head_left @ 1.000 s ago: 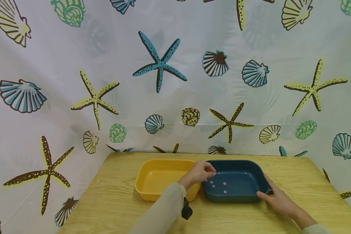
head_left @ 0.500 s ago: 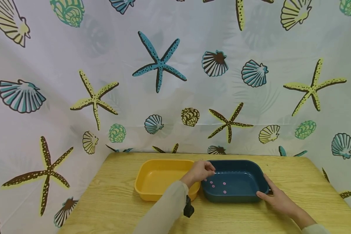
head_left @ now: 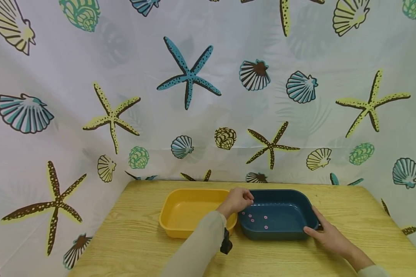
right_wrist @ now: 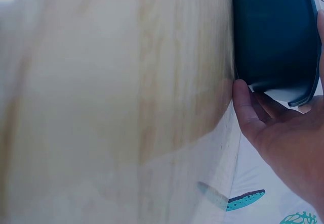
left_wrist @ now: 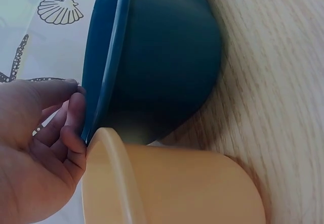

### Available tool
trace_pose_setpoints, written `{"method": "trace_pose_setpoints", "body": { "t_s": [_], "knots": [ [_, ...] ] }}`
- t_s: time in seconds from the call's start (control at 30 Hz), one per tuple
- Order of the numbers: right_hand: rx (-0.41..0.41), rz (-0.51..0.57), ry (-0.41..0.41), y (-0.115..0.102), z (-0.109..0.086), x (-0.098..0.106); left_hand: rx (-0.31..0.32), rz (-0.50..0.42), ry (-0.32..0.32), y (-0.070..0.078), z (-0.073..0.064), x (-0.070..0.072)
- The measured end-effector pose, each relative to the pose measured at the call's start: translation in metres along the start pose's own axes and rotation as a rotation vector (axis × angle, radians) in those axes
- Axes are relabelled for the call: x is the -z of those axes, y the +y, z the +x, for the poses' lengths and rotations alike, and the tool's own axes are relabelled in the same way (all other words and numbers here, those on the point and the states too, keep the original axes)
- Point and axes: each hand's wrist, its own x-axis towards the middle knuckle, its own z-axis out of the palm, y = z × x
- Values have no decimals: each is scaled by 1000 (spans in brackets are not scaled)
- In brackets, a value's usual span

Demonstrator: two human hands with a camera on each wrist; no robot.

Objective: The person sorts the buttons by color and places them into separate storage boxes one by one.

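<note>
My left hand is over the back left of the dark blue tub. In the left wrist view its thumb and index fingertips meet beside the tub's rim, pinching what seems to be a small pink ring, mostly hidden by the fingers. Several small pink rings, such as one ring, lie on the tub's floor toward its left end. At the tub's right end, my right hand grips the side, with the thumb at the front corner and the fingers around the end. The right wrist view shows fingertips low against the wall.
A yellow tub stands just left of the blue one, their ends nearly touching, and the left forearm crosses it. Both stand on a wooden table. A white curtain printed with shells and starfish hangs behind and at the sides.
My left hand has risen slightly from the blue tub's back left. The pink speck at its fingertips a second ago is no longer plain. My right hand keeps its place.
</note>
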Motion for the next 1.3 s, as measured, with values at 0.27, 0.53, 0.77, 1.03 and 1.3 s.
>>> {"method": "trace_pose_setpoints", "body": {
  "t_s": [0.27, 0.53, 0.77, 1.03, 1.3],
  "knots": [
    [-4, -3, -1, -1, 1, 0, 26, 12, 24, 0, 3, -2],
    [-8, 3, -4, -3, 0, -2, 27, 17, 52, -3, 3, -5],
    [-13, -18, 1, -3, 0, 0, -7, 1, 48, -4, -6, -1],
    [-8, -33, 2, -2, 2, 1, -20, -61, -40, -5, -31, 9],
    [-24, -50, 9, 1, 5, 2, -45, -49, -5, -18, -55, 20]
  ]
}}
